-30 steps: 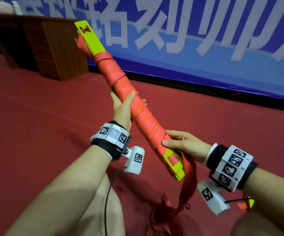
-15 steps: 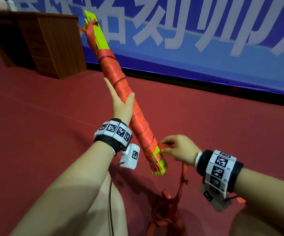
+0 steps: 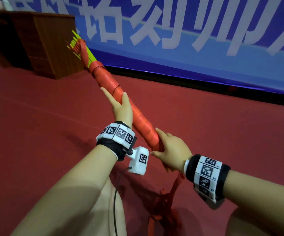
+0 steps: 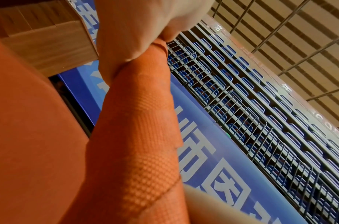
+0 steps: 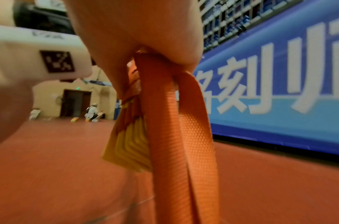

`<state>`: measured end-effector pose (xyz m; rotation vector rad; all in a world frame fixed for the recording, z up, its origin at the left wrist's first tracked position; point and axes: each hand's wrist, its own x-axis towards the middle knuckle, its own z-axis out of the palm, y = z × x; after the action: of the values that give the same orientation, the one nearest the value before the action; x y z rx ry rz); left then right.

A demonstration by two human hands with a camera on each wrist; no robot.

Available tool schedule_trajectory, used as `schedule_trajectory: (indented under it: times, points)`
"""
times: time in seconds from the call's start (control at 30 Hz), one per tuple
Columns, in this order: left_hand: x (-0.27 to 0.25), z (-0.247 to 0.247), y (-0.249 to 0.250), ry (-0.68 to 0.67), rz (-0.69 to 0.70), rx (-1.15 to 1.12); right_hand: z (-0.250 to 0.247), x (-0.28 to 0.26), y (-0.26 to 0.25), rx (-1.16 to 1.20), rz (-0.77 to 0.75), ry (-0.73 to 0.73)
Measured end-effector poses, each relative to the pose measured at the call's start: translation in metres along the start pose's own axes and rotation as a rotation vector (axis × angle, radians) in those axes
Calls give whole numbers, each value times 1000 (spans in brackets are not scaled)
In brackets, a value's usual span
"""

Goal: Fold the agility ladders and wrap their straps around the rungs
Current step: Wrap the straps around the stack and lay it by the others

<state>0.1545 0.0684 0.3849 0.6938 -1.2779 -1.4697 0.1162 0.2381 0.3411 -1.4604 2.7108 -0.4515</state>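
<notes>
Up between the two hands runs a long bundle of stacked yellow-green plastic ladder rungs [image 3: 80, 46], bound along most of its length by spiral turns of orange woven strap [image 3: 137, 114], and it slants from the right hand away past the left hand toward the far left. The left hand [image 3: 121, 109] grips the middle of the wrapped bundle, thumb on one side and fingers curled round the other, so it is clamped on the roll; the left wrist view shows the orange webbing [image 4: 138, 136] running straight into that closed grasp [image 4: 130, 30]. The right hand [image 3: 170, 154] is nearer the body and lower, well apart from the left, closed round the near end of the bundle. From the right wrist camera, the fist [image 5: 134, 33] pinches the orange strap [image 5: 170, 121] where it leaves the roll, with the yellow rung ends [image 5: 130, 148] fanned just beside the strap below the hand. Beyond the left hand's fingertips the bare yellow-green rung tips stick out of the wrapping. Below the right hand the loose strap tail [image 3: 173, 189] hangs down to a tangled heap of orange webbing [image 3: 161, 217] on the dark red floor [image 3: 35, 133]. Farther out past the left hand stands a brown wooden cabinet [image 3: 51, 46], and behind the bundle stretches a blue banner with large white characters [image 3: 205, 40].
</notes>
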Motion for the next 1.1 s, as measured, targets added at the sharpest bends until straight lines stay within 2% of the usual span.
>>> schedule_trajectory:
  times: [0.07, 0.17, 0.33, 0.43, 0.5, 0.6, 0.7, 0.8, 1.0, 1.1]
  points:
    - [-1, 0, 3, -47, -64, -93, -2, 3, 5, 35, -44, 8]
    - [2, -6, 9, -144, -87, -170, -9, 6, 12, 301, -84, -39]
    - [12, -19, 10, -326, -55, -170, -19, 3, 11, 792, -152, -194]
    - [8, -16, 12, -409, -71, -198, -28, -1, 7, 967, -174, -270]
    - [1, -14, 14, -413, -81, -154, -32, -2, 6, 1006, -175, -327]
    - [-5, -13, 10, -372, -26, -71, -33, 1, 8, 947, -118, -388]
    - [-8, -10, 7, -364, 43, 10, -28, 6, 13, 728, 44, -317]
    - [-11, -5, 7, -317, 108, 80, -23, 11, 22, 530, 112, -206]
    - [-9, 0, 3, -114, 124, 94, -20, 6, 13, 296, 27, 106]
    - [-8, -1, 4, -45, 74, 53, -17, 4, 14, 107, -91, 93]
